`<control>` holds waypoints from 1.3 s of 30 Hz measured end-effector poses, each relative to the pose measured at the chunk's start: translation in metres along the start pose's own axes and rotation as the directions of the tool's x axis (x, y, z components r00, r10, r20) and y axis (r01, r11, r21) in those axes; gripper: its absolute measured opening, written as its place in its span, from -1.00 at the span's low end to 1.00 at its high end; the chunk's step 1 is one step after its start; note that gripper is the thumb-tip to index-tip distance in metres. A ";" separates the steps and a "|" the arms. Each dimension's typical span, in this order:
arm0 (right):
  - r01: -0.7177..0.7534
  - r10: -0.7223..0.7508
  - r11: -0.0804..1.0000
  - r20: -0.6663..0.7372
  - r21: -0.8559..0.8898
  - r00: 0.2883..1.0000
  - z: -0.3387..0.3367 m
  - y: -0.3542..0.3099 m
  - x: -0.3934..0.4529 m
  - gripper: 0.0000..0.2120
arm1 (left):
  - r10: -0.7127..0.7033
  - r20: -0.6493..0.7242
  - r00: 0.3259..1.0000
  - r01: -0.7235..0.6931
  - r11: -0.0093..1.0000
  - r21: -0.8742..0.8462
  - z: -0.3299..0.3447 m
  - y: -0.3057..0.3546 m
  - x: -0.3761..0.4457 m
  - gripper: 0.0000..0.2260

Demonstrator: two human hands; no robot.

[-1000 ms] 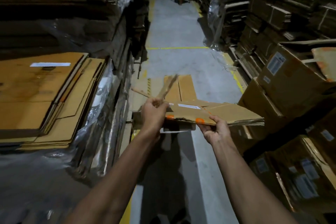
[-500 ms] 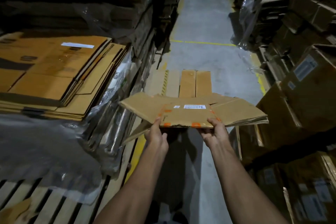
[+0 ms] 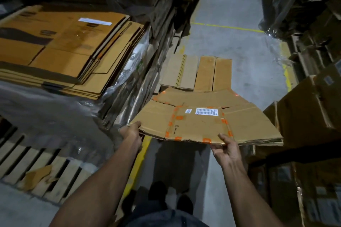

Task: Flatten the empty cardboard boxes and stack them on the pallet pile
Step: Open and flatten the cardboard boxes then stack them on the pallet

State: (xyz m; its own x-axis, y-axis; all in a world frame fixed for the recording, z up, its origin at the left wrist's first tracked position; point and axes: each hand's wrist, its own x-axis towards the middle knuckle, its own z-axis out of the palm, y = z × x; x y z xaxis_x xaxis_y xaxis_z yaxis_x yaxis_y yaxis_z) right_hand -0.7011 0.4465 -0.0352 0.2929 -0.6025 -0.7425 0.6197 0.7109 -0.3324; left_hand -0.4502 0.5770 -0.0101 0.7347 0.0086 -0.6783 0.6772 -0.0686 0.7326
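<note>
A flattened cardboard box [image 3: 199, 123] with orange tape and a white label is held level over the aisle floor. My left hand [image 3: 132, 131] grips its near left corner. My right hand [image 3: 226, 148] holds its near edge from below, thumb on top. To the upper left lies the pallet pile of flattened boxes [image 3: 60, 51], on plastic-wrapped stock, at about the height of the held box. The held box is to the right of that pile and apart from it.
More flat cardboard [image 3: 199, 72] lies on the concrete floor ahead. A bare wooden pallet [image 3: 42, 169] sits low left with a cardboard scrap on it. Stacked whole boxes [image 3: 311, 112] line the right side. The aisle runs ahead with yellow floor lines.
The box has gone from half-folded with a flap upright to flat and level. My left hand shifted out to its left corner. The view has swung left and down toward the pile.
</note>
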 end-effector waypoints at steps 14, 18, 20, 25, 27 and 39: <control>-0.052 0.046 0.996 0.082 0.068 0.996 -0.062 0.031 -0.007 -0.47 | -0.135 0.276 0.952 -0.074 0.771 0.632 0.032 0.036 0.066 -0.74; -0.018 0.013 0.994 0.048 0.107 0.999 -0.076 0.038 -0.005 0.01 | 0.136 0.223 0.965 -0.253 0.695 0.673 0.038 0.033 0.071 -0.44; -0.026 0.021 0.991 0.043 0.135 0.999 -0.073 0.039 -0.005 0.08 | 0.294 0.205 0.934 -0.343 0.566 0.750 0.036 0.034 0.062 -0.42; 0.015 -0.024 0.984 0.052 0.175 0.998 -0.048 0.038 -0.005 -0.19 | 0.491 0.202 0.847 -0.475 0.531 0.702 0.038 0.053 0.036 -0.44; 0.013 -0.014 0.978 0.004 0.207 1.000 -0.030 0.041 -0.002 -0.16 | 0.556 0.186 0.810 -0.521 0.539 0.661 0.038 0.059 0.028 -0.44; 0.050 -0.168 0.971 -0.523 -0.233 0.835 0.101 0.058 0.006 -0.62 | 0.700 -0.096 0.708 -0.631 0.688 0.359 -0.019 0.088 -0.002 -0.48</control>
State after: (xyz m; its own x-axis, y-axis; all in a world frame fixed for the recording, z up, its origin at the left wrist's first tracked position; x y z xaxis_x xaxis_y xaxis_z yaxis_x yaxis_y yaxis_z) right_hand -0.5901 0.4474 -0.0004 -0.2406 -0.4328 -0.8688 0.4471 0.7451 -0.4949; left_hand -0.3914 0.5900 0.0565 0.9978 0.0543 0.0377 -0.0121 -0.4108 0.9117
